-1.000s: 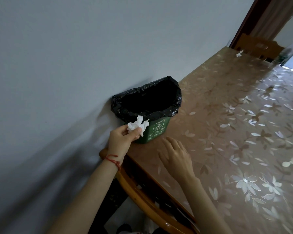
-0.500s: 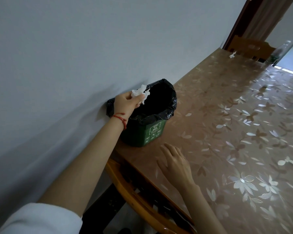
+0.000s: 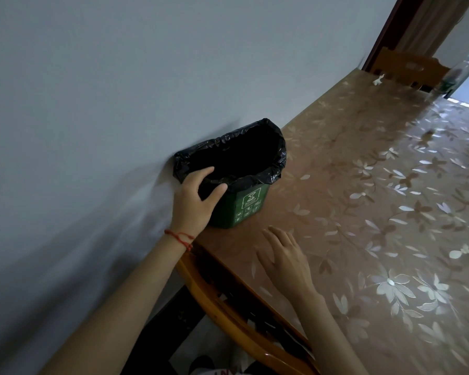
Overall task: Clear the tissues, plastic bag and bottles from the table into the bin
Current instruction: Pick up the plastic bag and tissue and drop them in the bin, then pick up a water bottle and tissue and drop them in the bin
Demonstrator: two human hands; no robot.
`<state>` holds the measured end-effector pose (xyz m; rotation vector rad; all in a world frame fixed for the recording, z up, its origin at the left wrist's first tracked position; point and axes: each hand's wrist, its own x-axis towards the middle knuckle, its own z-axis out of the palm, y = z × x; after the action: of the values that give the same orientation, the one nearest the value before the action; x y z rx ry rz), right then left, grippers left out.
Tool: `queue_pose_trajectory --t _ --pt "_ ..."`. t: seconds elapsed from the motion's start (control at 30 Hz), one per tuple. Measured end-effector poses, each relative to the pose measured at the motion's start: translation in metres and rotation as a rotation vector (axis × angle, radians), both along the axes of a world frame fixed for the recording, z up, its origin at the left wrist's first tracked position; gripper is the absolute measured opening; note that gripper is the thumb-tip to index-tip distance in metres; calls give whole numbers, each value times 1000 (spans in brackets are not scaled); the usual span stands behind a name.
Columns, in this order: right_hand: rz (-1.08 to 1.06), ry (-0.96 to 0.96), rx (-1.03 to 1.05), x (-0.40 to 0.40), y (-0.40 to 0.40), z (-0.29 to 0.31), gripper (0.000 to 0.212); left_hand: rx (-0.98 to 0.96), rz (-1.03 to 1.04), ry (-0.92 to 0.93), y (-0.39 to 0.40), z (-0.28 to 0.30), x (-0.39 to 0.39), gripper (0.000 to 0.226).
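Observation:
A small green bin [image 3: 244, 207] lined with a black bag stands on the table against the wall. My left hand [image 3: 195, 201] hovers at its near rim, fingers spread and holding nothing; the tissue is out of sight. My right hand [image 3: 284, 255] lies flat and open on the table just in front of the bin. At the far end of the table lies a small white tissue [image 3: 378, 80]. A clear plastic bottle [image 3: 455, 74] stands at the far right edge.
The table [image 3: 363, 185] has a glossy brown flower-patterned cover and runs along the grey wall [image 3: 119, 77]. A wooden chair back [image 3: 406, 66] stands beyond its far end. Another wooden chair [image 3: 228, 315] sits below the near edge.
My left hand carried the white tissue up over the bin and let it go; the hand is now empty at the bin's rim. The right hand has stayed on the table.

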<state>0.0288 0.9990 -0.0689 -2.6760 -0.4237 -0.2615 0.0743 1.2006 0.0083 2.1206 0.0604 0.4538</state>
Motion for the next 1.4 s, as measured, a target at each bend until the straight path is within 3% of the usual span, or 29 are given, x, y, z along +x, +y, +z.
queue_pose_trajectory --t 0.3,0.47,0.63,0.77,0.93,1.17,1.4 --pt "-82 19 -59 -14 -23 -13 45 523 -175 122 -4 -49 -50 73" --pt "-168 52 -120 -24 -49 -20 44 688 -255 244 -19 -65 -48 76" --pt "-276 82 -136 -37 -72 -24 55 790 -368 316 -41 -75 -43 91" --pt "-354 139 -145 -48 -88 -29 57 838 -449 296 -58 -83 -35 86" --pt "-525 164 -116 -69 -97 -28 60 879 -610 247 -83 -85 -19 96" --pt "-845 179 -75 -123 -102 -22 58 982 -877 111 -121 -81 -8 67" --pt "-1214 150 -39 -202 -88 -20 67 1050 -1178 -44 -166 -87 -31 75"
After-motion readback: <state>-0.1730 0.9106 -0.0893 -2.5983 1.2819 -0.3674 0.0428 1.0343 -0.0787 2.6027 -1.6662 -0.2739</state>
